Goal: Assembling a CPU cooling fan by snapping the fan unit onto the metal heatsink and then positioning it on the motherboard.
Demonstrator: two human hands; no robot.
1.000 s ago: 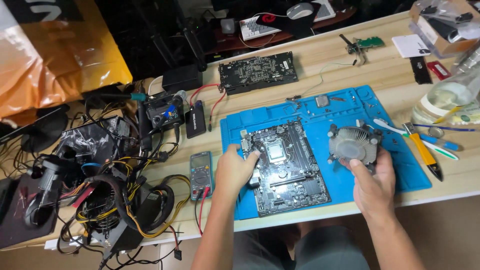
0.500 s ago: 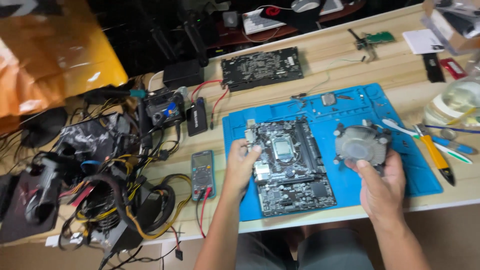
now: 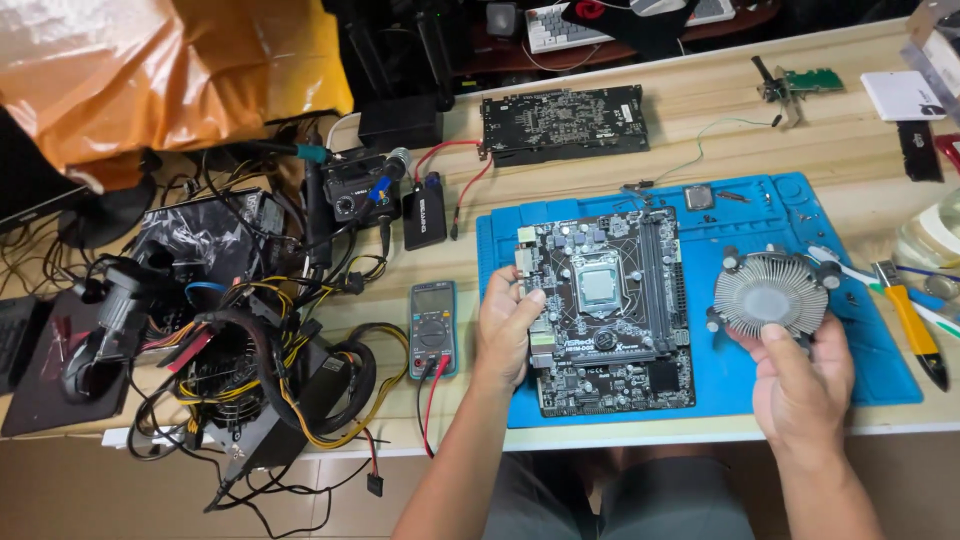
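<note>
the person's left hand point(image 3: 508, 335) grips the left edge of a black motherboard point(image 3: 610, 310), fingers clamped over the edge with the thumb on top. the board lies flat on a blue work mat point(image 3: 860, 340) near the front of the pale wooden counter point(image 3: 700, 140), its square silver processor point(image 3: 597, 286) bare in the socket.

the right hand point(image 3: 800, 385) holds a round cpu cooler point(image 3: 770, 293) from below, the fingers closed around its lower rim, its metal fins facing up. the cooler is just to the right of the motherboard, over the mat; i cannot tell whether it touches the mat.

just left of the left hand a teal multimeter point(image 3: 434, 326) lies on the counter with red and black leads trailing toward the front edge. further left sits a tangle of black, yellow and red cables around a power supply point(image 3: 240, 380). behind the mat lies a black graphics card point(image 3: 563, 122), face up, and a small green expansion card point(image 3: 805, 80) lies off to the right at the back. a small loose chip point(image 3: 699, 197) lies on the mat's far edge. on the right of the mat there is a yellow-handled tool point(image 3: 912, 325), near the cooler but apart from it. an orange plastic sheet point(image 3: 170, 70) is bunched at the far left.
</note>
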